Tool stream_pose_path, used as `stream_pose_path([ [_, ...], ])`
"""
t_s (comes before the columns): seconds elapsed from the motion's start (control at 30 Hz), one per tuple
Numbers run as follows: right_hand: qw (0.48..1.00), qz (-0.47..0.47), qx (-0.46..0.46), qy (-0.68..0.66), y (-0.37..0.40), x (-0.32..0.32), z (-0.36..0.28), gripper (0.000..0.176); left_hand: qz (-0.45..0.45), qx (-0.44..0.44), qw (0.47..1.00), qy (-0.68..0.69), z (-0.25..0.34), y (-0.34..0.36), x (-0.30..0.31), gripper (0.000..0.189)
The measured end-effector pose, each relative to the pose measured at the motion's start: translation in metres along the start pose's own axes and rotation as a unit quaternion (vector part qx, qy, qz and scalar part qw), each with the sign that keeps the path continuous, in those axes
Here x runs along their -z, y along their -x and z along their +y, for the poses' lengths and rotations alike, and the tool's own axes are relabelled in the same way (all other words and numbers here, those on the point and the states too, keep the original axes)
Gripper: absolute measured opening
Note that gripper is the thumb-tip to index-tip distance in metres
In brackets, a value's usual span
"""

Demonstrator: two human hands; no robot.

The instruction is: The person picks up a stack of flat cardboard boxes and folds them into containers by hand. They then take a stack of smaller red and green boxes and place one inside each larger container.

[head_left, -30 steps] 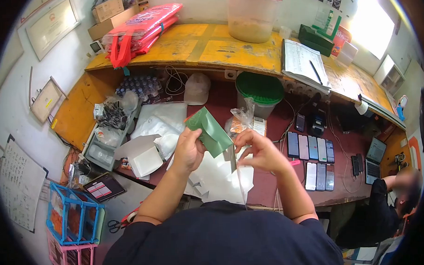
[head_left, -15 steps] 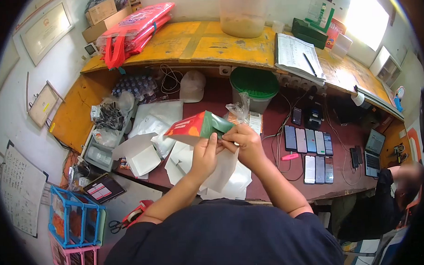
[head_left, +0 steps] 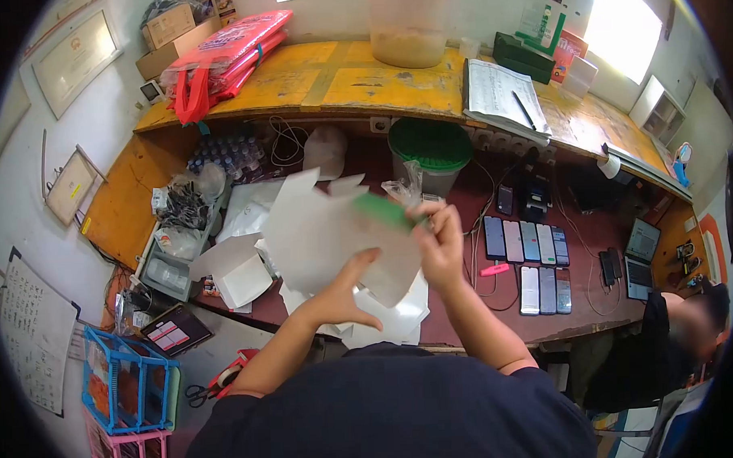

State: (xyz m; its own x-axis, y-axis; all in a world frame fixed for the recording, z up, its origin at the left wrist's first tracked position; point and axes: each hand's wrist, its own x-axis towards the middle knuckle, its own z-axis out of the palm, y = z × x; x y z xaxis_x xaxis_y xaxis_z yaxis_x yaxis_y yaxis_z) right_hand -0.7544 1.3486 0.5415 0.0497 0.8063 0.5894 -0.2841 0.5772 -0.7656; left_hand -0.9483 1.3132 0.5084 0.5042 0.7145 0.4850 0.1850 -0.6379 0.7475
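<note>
A large sheet of card (head_left: pixel 314 235), its pale side facing me, is raised over the desk, with a blurred green part (head_left: pixel 378 211) near its upper right. My right hand (head_left: pixel 441 238) grips the card by that green part, fingers pinched together. Against the card's lower part is my left hand (head_left: pixel 346 298), thumb and fingers spread apart. Beneath lie more white card pieces (head_left: pixel 394 323), partly hidden. An opened white box (head_left: pixel 243 280) stands to the left of them.
Several phones (head_left: pixel 538 291) lie in two rows at the right, near a pink marker (head_left: pixel 494 270) and cables. A green-lidded bucket (head_left: pixel 432 143) stands behind. A person in dark clothes (head_left: pixel 630 365) is at the right edge. Scissors (head_left: pixel 201 393) lie lower left.
The card has opened out from a folded red and green shape, turning its pale side to me. My left hand has let go and spread its fingers; my right hand has moved slightly right.
</note>
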Motion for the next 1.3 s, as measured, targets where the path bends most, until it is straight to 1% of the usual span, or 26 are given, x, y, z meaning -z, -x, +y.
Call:
stream_pose_path([
  [0.03,0.995,-0.084,0.005,0.046,0.012,-0.001,0.001,0.035,0.096,0.059,0.939,0.324,-0.007,-0.001,-0.003,0.042],
  [0.07,0.984,-0.175,0.005,0.009,0.017,-0.012,-0.006,0.036,0.129,0.067,0.819,0.555,0.014,-0.014,0.009,0.036],
  [0.1,0.969,-0.245,0.041,0.015,0.016,-0.022,-0.014,0.036,0.135,0.069,0.818,0.555,0.017,-0.02,0.012,0.036],
  [0.17,0.968,-0.207,0.04,0.137,0.018,-0.024,-0.024,0.034,0.233,0.186,0.788,0.539,0.021,-0.027,0.013,0.029],
  [0.23,0.987,-0.07,0.045,0.138,0.009,-0.027,-0.021,0.031,0.271,0.168,0.766,0.559,0.035,-0.032,-0.005,0.025],
  [0.27,0.967,-0.07,0.072,0.235,0.004,-0.027,-0.028,0.025,0.292,0.149,0.781,0.532,0.041,-0.034,-0.011,0.024],
  [0.3,0.967,-0.071,0.071,0.235,0.004,-0.025,-0.03,0.025,0.312,0.131,0.795,0.504,0.044,-0.033,-0.014,0.024],
  [0.4,0.956,-0.208,0.044,0.201,0.01,-0.018,-0.041,0.019,0.28,0.164,0.805,0.496,0.025,-0.04,0.008,0.024],
  [0.5,0.945,-0.14,0.117,0.272,0.008,-0.019,-0.03,0.021,0.267,0.153,0.814,0.493,0.034,-0.04,-0.014,0.023],
  [0.53,0.945,-0.097,0.099,0.296,0.007,-0.022,-0.03,0.022,0.277,0.138,0.799,0.515,0.042,-0.041,-0.025,0.024],
  [0.57,0.945,-0.1,0.101,0.295,0.006,-0.019,-0.029,0.022,0.287,0.122,0.785,0.535,0.047,-0.04,-0.031,0.026],
  [0.63,0.926,-0.192,0.091,0.313,0.002,-0.012,-0.026,0.025,0.278,0.101,0.769,0.566,0.045,-0.032,-0.027,0.025],
  [0.7,0.934,-0.215,0.048,0.281,-0.005,-0.016,-0.043,0.03,0.249,0.164,0.876,0.38,0.048,-0.02,-0.016,0.022],
  [0.73,0.94,-0.202,0.055,0.269,-0.009,-0.025,-0.049,0.03,0.188,0.204,0.942,0.189,0.015,0.004,-0.018,0.025],
  [0.77,0.946,-0.188,0.059,0.257,-0.011,-0.035,-0.052,0.03,0.188,0.206,0.942,0.187,0.02,0.008,-0.015,0.025],
  [0.8,0.937,-0.227,0.108,0.243,-0.014,-0.045,-0.05,0.032,0.149,0.233,0.959,0.068,0.029,0.013,-0.011,0.02],
  [0.83,0.938,-0.225,0.104,0.241,-0.014,-0.047,-0.044,0.032,0.105,0.256,0.96,-0.05,0.035,0.02,-0.009,0.018],
  [0.87,0.9,-0.282,0.169,0.285,-0.015,-0.048,-0.033,0.035,0.198,0.199,0.956,0.085,0.015,0.03,-0.014,0.017],
  [0.9,0.852,-0.337,0.237,0.322,-0.018,-0.054,-0.021,0.039,0.203,0.199,0.956,0.078,0.007,0.034,-0.009,0.017],
  [0.97,0.853,-0.336,0.251,0.311,-0.016,-0.08,-0.005,0.037,0.332,0.175,0.901,0.218,-0.003,0.043,0.013,0.018],
  [1.0,0.887,-0.287,0.239,0.272,-0.013,-0.098,0.002,0.035,0.293,0.186,0.93,0.117,-0.005,0.05,0.028,0.018],
  [1.03,0.917,-0.238,0.222,0.232,-0.009,-0.115,0.008,0.034,0.303,0.191,0.927,0.112,-0.006,0.057,0.04,0.018],
  [1.1,0.926,-0.208,0.233,0.211,-0.009,-0.147,0.001,0.034,0.241,0.127,0.958,-0.094,0.003,0.06,0.066,0.019],
  [1.17,0.885,-0.252,0.264,0.29,-0.016,-0.17,0.007,0.034,0.227,0.147,0.958,-0.091,0.009,0.068,0.09,0.017],
  [1.23,0.884,-0.286,0.251,0.271,-0.016,-0.182,0.034,0.036,0.245,0.217,0.938,-0.115,0.011,0.075,0.108,0.013],
  [1.3,0.89,-0.262,0.255,0.272,-0.014,-0.201,0.039,0.032,0.274,0.202,0.936,-0.091,-0.014,0.092,0.126,0.014],
])
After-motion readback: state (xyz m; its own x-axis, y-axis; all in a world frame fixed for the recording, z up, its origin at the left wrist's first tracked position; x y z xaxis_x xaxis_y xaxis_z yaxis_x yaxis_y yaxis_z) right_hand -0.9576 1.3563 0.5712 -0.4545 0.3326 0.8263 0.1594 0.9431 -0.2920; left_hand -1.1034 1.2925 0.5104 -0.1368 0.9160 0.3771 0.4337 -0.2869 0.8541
